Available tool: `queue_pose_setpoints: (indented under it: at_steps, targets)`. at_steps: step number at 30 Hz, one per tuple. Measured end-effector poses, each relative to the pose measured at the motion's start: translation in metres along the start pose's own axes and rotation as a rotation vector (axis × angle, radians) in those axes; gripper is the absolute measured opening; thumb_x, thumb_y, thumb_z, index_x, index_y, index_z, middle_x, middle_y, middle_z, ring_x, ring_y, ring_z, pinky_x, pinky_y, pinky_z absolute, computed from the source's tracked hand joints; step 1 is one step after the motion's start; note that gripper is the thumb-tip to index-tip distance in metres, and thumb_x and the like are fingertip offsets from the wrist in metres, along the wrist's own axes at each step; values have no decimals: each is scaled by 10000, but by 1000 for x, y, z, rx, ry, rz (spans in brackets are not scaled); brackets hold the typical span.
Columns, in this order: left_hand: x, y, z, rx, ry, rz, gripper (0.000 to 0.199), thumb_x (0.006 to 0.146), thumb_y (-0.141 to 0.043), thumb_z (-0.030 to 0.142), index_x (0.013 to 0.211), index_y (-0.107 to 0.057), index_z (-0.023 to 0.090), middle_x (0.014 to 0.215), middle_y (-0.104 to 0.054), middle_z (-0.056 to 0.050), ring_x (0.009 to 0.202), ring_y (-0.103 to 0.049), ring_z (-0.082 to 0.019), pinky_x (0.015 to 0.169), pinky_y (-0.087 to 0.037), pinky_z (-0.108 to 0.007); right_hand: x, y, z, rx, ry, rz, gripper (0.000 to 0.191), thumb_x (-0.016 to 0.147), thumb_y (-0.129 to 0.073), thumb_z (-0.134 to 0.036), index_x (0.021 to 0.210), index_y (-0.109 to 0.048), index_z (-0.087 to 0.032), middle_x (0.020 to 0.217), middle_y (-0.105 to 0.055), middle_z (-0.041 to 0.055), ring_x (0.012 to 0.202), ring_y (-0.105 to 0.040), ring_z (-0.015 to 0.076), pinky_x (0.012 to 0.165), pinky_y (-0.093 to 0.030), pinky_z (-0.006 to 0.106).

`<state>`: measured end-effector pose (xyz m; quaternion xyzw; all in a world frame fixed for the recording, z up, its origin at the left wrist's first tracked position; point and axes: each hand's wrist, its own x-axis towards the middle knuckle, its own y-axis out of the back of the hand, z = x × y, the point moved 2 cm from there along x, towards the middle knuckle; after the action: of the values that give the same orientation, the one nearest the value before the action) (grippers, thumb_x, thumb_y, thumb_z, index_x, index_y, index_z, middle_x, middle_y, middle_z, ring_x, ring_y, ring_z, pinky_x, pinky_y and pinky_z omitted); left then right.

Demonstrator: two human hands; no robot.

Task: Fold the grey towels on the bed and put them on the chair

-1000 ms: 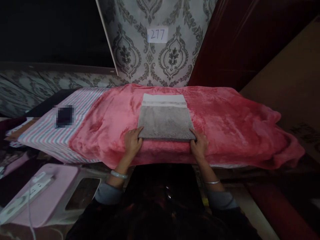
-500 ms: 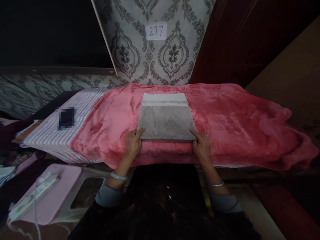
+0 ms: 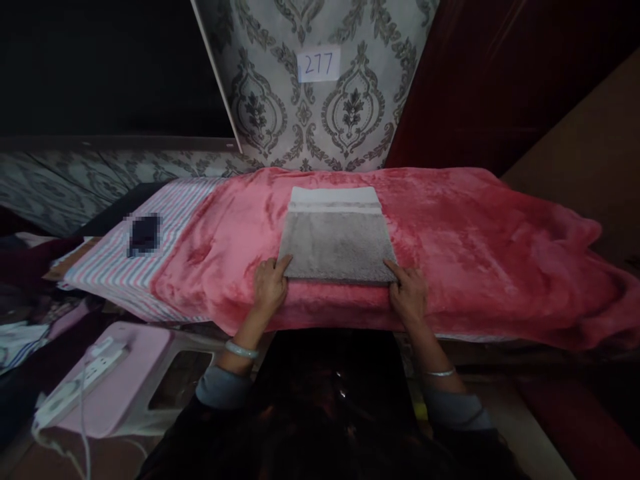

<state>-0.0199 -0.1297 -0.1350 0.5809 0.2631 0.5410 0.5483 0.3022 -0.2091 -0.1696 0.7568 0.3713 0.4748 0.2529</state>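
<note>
A folded grey towel (image 3: 336, 241) with white stripes along its far end lies flat on the pink plush blanket (image 3: 450, 247). At its near left corner is my left hand (image 3: 271, 283), index finger laid on top and the other fingers curled at the edge. My right hand (image 3: 409, 291) pinches the near right corner in the same way, its index finger pointing inward over the towel. The undersides of both corners and the fingertips beneath are hidden.
A striped sheet (image 3: 120, 267) shows left of the blanket, with a blurred dark item (image 3: 145, 233) on it. At lower left, a white power strip (image 3: 83, 387) rests on a pink-lidded storage box (image 3: 135, 373). A large dark screen (image 3: 110, 73) stands behind.
The whole view has shifted slightly, so the scene sits a little further right. Both hands stay at the towel's near corners, and the towel looks unchanged.
</note>
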Motion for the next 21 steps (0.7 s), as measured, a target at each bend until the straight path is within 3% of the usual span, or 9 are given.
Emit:
queue_pose_setpoints:
  at_steps: [6, 8, 10, 12, 14, 18, 21]
  targets:
    - [3, 10, -22, -206, -69, -76, 607, 772, -482, 117, 1359, -617, 196, 900, -602, -75, 892, -593, -246, 858, -511, -403, 1, 7, 7, 40, 10, -62, 545, 804, -422, -218, 1277, -692, -192, 808, -581, 99, 834, -521, 275, 848, -484, 476]
    - [5, 17, -32, -319, -110, -117, 590, 750, -513, 147, 1324, -635, 204, 977, -623, -66, 931, -611, -224, 875, -533, -380, 3, 18, 11, 94, 34, -86, 500, 809, -465, -273, 1239, -711, -205, 914, -614, 111, 899, -550, 279, 882, -490, 477]
    - [11, 26, -33, -384, -164, -101, 553, 759, -521, 172, 1296, -645, 203, 1161, -628, -79, 1086, -605, -229, 972, -518, -390, 10, 31, 9, 169, 73, -84, 454, 828, -500, -324, 1217, -715, -229, 1125, -629, 118, 1060, -562, 289, 963, -477, 477]
    - [20, 32, -19, -402, -204, -49, 499, 836, -474, 200, 1310, -629, 198, 1321, -599, -85, 1241, -553, -236, 1088, -454, -421, 25, 39, -2, 226, 111, -75, 434, 888, -477, -366, 1242, -694, -238, 1309, -594, 108, 1214, -528, 289, 1044, -442, 480]
    - [34, 32, 9, -400, -240, -37, 478, 928, -381, 223, 1358, -588, 182, 1393, -584, -93, 1311, -521, -231, 1143, -406, -440, 45, 37, -23, 234, 150, -96, 470, 956, -388, -371, 1317, -645, -211, 1383, -573, 112, 1287, -502, 275, 1096, -408, 475]
    - [60, 14, 77, -276, -337, -120, 516, 984, -371, 283, 1459, -472, 112, 1538, -454, -158, 1434, -403, -274, 1194, -319, -487, 74, 6, -68, 64, 179, -200, 563, 982, -303, -307, 1482, -459, -102, 1520, -456, 155, 1423, -375, 270, 1155, -334, 476]
    - [66, -5, 99, -129, -339, -209, 572, 990, -409, 369, 1498, -417, 108, 1601, -339, -185, 1499, -279, -321, 1205, -231, -577, 69, -20, -81, -118, 145, -331, 570, 981, -321, -296, 1522, -399, -134, 1589, -356, 130, 1467, -301, 301, 1156, -291, 543]
